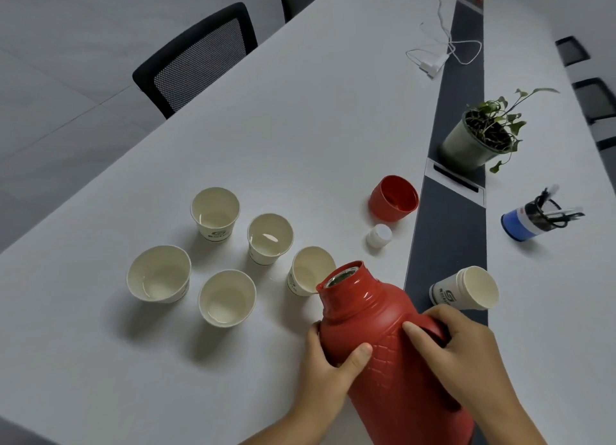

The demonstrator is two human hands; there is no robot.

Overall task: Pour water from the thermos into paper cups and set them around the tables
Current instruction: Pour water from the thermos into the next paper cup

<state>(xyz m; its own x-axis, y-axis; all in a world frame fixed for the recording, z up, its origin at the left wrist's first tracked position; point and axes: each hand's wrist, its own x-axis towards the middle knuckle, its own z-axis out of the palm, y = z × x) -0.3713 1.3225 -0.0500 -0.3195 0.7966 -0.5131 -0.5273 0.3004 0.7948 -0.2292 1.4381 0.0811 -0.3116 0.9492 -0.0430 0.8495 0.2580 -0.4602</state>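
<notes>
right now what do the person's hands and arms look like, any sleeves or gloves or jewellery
Both are bare. The left hand and right hand wear no gloves, and no rings show on the visible fingers. No watch or bracelet appears at either wrist, and no sleeve reaches the parts of the forearms in view. The nails look short and unpainted.
</notes>
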